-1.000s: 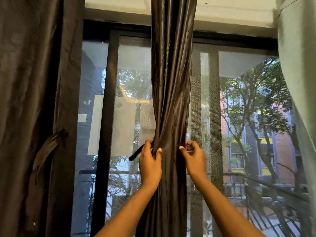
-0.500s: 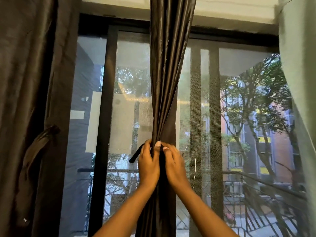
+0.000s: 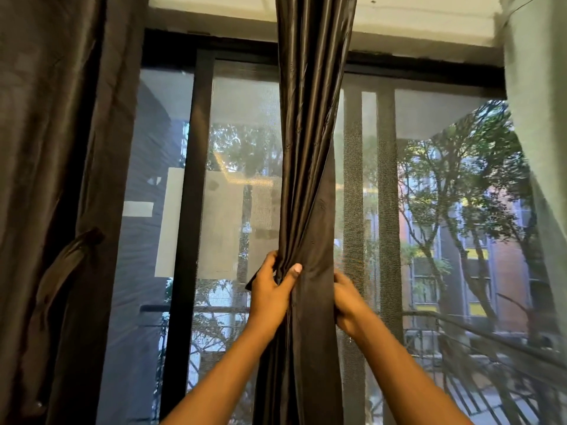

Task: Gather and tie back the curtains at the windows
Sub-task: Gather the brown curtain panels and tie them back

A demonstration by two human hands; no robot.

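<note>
Centre curtain point(image 3: 310, 142): dark satin-like cloth, glossy, smooth folds. Left curtain point(image 3: 52, 179): duller, slubbed weave. Right curtain point(image 3: 540, 102): pale matt cloth. Window frame point(image 3: 196, 179): matt black; screen point(image 3: 239, 118): fine mesh.

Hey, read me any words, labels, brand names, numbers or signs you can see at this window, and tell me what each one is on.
No readable text anywhere in this view.
The pale rectangles on the window glass are blank or too washed out to read.
The yellow bands on the building outside are too small and blurred to tell.
The middle curtain, gripped by the left hand and right hand, shows no label.
</note>
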